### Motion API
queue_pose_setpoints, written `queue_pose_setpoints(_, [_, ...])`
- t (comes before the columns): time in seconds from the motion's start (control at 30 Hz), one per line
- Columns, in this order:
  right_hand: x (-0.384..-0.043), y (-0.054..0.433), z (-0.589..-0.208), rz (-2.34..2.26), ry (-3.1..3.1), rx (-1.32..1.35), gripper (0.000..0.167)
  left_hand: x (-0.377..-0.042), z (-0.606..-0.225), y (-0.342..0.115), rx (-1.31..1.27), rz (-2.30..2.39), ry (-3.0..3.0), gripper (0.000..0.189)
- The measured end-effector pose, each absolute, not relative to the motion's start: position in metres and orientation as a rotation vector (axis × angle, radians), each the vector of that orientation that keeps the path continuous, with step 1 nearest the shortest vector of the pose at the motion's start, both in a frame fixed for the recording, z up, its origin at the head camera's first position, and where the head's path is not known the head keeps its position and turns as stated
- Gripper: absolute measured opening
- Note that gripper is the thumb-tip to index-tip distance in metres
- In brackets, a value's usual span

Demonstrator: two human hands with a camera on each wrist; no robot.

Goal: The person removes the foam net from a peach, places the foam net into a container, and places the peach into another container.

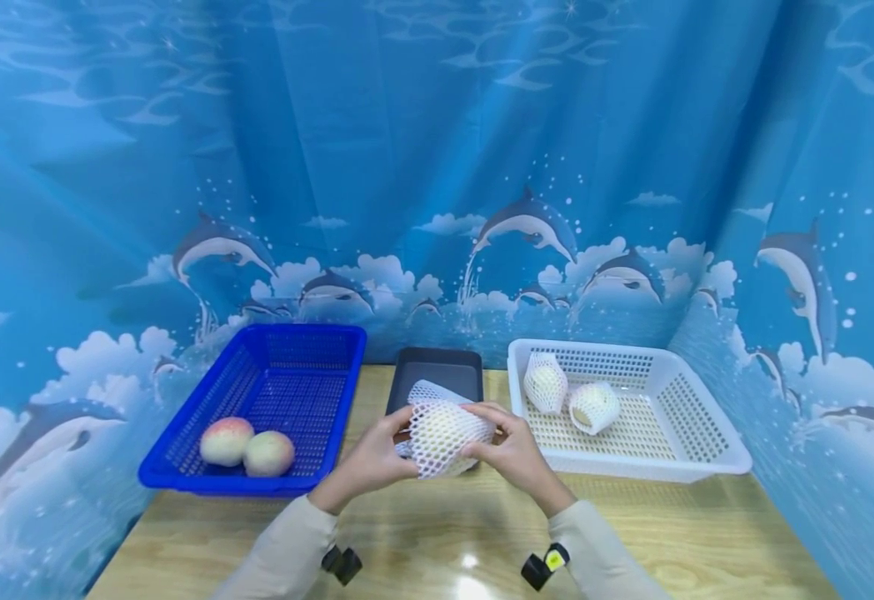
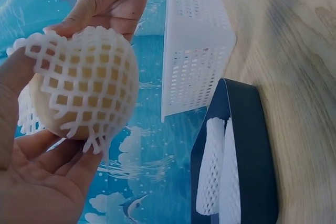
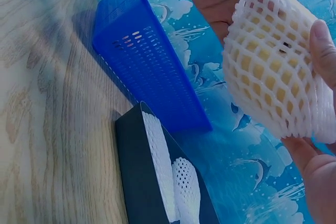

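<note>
One round fruit [image 2: 44,107] is held between two hands, raised above the tabletop [image 1: 422,533], near the close end of the dark tray [image 1: 437,365], with the blue basket [image 1: 212,485] on one side and the white basket [image 1: 631,467] on the other. A foam net [image 1: 444,442] is around most of it, and a bare part of pale skin shows beside the left hand [image 1: 377,454]. The left grip is closed around net and fruit, with the fingers below; the right hand [image 1: 515,454] has its grip narrow on the opposite side, the thumb pressing on the net. I think the fruit is of modest weight and rather firm, but its skin may bruise easily, so better to support it around the widest part, without strong pressing. The net seems very light, soft and stretchy; a single strand could tear, so I would take several loops at its edge. I cannot make out the far side of the fruit, nor how far the net covers it there. Some fingertips are hidden, and both wrist views cut off the hands. Other nets [image 3: 186,192] lie in the tray, but I cannot count them surely.
</note>
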State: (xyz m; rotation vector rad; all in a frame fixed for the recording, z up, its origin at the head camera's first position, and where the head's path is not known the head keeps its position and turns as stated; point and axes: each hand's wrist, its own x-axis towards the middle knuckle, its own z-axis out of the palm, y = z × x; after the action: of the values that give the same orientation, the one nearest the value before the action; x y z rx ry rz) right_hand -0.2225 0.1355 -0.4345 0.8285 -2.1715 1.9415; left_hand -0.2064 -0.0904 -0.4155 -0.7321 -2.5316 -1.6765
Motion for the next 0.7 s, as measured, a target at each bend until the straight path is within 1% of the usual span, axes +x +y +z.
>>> queue_pose_setpoints(0.13, [-0.2219, 0.1361, -0.4364, 2.016, -2.177, 0.853, 0.057, -0.2066, -0.4181, -0.0908, -0.733, -1.743, -2.481, 0.069])
queue_pose_setpoints(0.3, [-0.2206, 0.139, -0.4406, 2.192, -2.161, 1.032, 0.078, -0.2062, -0.4213, -0.0929, -0.754, -1.837, -2.41, 0.063])
queue_pose_setpoints(0.37, [-0.2192, 0.1398, -0.4421, 2.249, -2.155, 1.063, 0.082, -0.2058, -0.422, -0.0933, -0.764, -1.871, -2.39, 0.062])
queue_pose_setpoints(0.7, [-0.2154, 0.1401, -0.4431, 2.199, -2.201, 0.854, 0.072, -0.2053, -0.4248, -0.0954, -0.773, -1.945, -2.371, 0.063])
